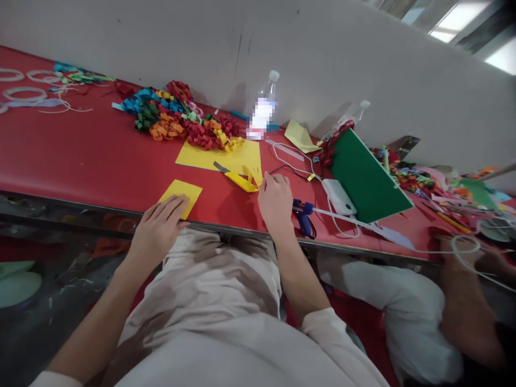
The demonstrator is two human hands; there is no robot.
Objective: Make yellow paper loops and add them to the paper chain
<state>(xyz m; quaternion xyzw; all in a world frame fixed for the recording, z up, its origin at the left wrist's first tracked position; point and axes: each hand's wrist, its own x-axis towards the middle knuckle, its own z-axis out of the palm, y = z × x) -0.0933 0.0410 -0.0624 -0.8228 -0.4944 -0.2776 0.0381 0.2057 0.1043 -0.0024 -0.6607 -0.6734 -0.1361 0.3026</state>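
Observation:
My left hand (163,220) lies with its fingers stretched out flat on a small yellow paper piece (189,191) at the table's front edge. My right hand (276,201) has its fingers pinched together at the end of thin yellow paper strips (253,174). Just left of those fingertips is a yellow utility knife (237,180), its blade pointing away to the left. Behind the knife lies a larger yellow paper sheet (201,156), partly covered by curled paper chains (205,134). A blue glue gun (304,212) rests right of my right wrist.
A water bottle (264,107) stands near the wall. To the right are a white power strip (338,196) with cables, an upright green board (363,177) and piled colored paper. White rings (24,94) lie far left. Another person's hand (455,247) is at the right.

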